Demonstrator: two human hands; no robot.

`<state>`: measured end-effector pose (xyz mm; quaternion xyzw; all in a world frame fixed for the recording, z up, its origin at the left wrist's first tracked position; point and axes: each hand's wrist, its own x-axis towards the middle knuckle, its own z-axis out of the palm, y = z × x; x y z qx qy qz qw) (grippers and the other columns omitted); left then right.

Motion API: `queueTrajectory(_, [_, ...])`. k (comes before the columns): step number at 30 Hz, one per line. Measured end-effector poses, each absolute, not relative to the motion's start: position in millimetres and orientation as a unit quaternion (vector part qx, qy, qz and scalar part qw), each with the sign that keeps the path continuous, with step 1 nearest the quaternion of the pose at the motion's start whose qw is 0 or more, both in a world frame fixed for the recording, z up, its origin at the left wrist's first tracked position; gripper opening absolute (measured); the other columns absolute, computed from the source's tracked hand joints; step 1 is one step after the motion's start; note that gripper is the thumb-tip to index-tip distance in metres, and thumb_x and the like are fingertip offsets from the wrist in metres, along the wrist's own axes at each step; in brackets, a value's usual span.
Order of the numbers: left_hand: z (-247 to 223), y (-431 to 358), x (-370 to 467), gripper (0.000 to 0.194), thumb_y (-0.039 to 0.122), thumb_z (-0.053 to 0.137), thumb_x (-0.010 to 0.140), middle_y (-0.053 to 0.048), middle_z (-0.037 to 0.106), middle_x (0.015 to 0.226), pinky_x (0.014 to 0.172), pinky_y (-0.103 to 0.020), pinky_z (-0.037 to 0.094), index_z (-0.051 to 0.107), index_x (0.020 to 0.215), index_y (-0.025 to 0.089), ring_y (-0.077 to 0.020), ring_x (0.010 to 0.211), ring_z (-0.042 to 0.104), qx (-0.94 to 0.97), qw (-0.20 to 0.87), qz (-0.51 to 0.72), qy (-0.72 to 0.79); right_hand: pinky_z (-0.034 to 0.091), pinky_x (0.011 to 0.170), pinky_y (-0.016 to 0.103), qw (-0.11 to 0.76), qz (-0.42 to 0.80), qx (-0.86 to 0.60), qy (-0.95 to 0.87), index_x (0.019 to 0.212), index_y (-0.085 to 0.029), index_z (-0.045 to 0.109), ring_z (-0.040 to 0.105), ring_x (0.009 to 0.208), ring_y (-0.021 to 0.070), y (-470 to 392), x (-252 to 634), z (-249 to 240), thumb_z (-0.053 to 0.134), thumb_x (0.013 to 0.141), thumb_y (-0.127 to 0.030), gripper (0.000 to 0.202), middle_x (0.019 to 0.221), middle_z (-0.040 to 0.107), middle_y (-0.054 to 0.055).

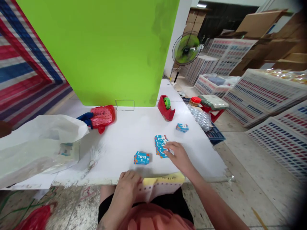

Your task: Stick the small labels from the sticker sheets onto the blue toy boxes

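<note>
My right hand (177,156) reaches over a fanned pile of blue cards (160,142) printed "TOYS", thumb and forefinger closing on the edge of a card there. Left of it, a neater stack of the same cards (141,157) lies on the white table. A third, smaller stack (182,127) lies farther back on the right. My left hand (129,184) is curled at the table's front edge, its fingertips at the left end of a yellow and white printed sheet (164,181) over my lap.
A red tape dispenser (166,108) with green tape stands at the back right. A red plastic packet (103,116) and a large translucent bag (43,143) lie on the left. A green panel (103,51) rises behind. White crates (266,95) and a fan (186,49) stand at right.
</note>
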<state>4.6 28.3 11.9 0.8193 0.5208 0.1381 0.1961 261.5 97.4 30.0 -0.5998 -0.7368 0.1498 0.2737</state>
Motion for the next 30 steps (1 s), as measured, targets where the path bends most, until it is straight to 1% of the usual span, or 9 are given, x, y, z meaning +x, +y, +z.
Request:
queueTrajectory(3, [17,31,8,0.025,0.015,0.040,0.091,-0.004,0.061,0.077,0.072,-0.032,0.036,0.060,0.076,0.018,-0.0202,0.077,0.054,0.786,0.236,0.165,0.547,0.043,0.085,0.035,0.208,0.183,-0.513,-0.812,0.099,-0.022,0.067,0.060,0.096,0.0212,70,239,45,0.057,0.086,-0.025,0.016,0.100,0.069,0.006])
queueTrajectory(5, [21,33,10,0.028,0.020,0.038,0.093,-0.004,0.062,0.077,0.072,-0.031,0.038,0.060,0.076,0.018,-0.0197,0.075,0.055,0.759,0.286,0.185,0.555,0.044,0.076,0.031,0.138,0.194,-0.488,-0.840,0.093,-0.022,0.067,0.063,0.086,0.0204,58,231,52,0.057,0.086,-0.022,0.011,0.089,0.070,0.004])
queueTrajectory(8, [25,36,9,0.020,0.027,0.047,0.089,-0.003,0.065,0.083,0.070,-0.028,0.041,0.063,0.097,0.018,-0.0180,0.076,0.057,0.692,0.410,0.219,0.552,0.041,0.066,0.028,0.064,0.202,-0.475,-0.854,0.080,-0.022,0.064,0.062,0.074,0.0192,55,233,59,0.053,0.088,-0.017,0.014,0.076,0.068,0.002])
queueTrajectory(10, [24,36,7,0.029,0.032,0.056,0.083,-0.002,0.065,0.087,0.067,-0.025,0.042,0.061,0.108,0.019,-0.0166,0.076,0.057,0.644,0.487,0.235,0.541,0.040,0.065,0.027,0.050,0.217,-0.461,-0.859,0.078,-0.022,0.062,0.061,0.075,0.0186,60,240,63,0.050,0.089,-0.017,0.017,0.076,0.067,0.002])
queueTrajectory(14, [16,34,5,0.028,0.041,0.058,0.079,0.001,0.057,0.070,0.055,-0.022,0.036,0.063,0.088,0.015,-0.0131,0.063,0.049,0.578,0.563,0.256,0.532,0.039,0.065,0.026,0.032,0.268,-0.451,-0.851,0.079,-0.021,0.062,0.061,0.076,0.0175,69,251,62,0.048,0.091,-0.020,0.018,0.078,0.067,0.001])
queueTrajectory(16, [12,33,6,0.028,0.041,0.057,0.079,0.003,0.053,0.064,0.053,-0.021,0.033,0.062,0.084,0.015,-0.0116,0.058,0.045,0.556,0.580,0.260,0.536,0.040,0.066,0.026,0.022,0.287,-0.453,-0.844,0.080,-0.020,0.063,0.061,0.077,0.0175,71,251,55,0.049,0.090,-0.019,0.018,0.078,0.067,0.002])
queueTrajectory(19, [7,32,8,0.024,0.038,0.057,0.078,0.004,0.052,0.062,0.054,-0.021,0.033,0.062,0.077,0.014,-0.0111,0.058,0.044,0.549,0.571,0.268,0.549,0.042,0.073,0.029,0.056,0.279,-0.456,-0.843,0.084,-0.019,0.066,0.060,0.083,0.0187,70,245,42,0.052,0.088,-0.016,0.015,0.083,0.066,0.004])
queueTrajectory(24, [5,34,10,0.024,0.038,0.058,0.077,0.004,0.051,0.058,0.054,-0.022,0.032,0.062,0.072,0.015,-0.0111,0.056,0.042,0.547,0.546,0.283,0.568,0.044,0.083,0.033,0.201,0.223,-0.436,-0.848,0.099,-0.021,0.067,0.055,0.093,0.0192,58,217,36,0.057,0.087,-0.019,0.016,0.092,0.061,0.005])
queueTrajectory(30, [7,37,11,0.027,0.039,0.053,0.080,0.003,0.054,0.061,0.057,-0.023,0.035,0.065,0.076,0.015,-0.0123,0.059,0.045,0.553,0.532,0.304,0.564,0.044,0.078,0.036,0.199,0.108,-0.466,-0.855,0.101,-0.023,0.065,0.052,0.088,0.0212,36,190,37,0.053,0.089,-0.018,0.018,0.091,0.060,0.006])
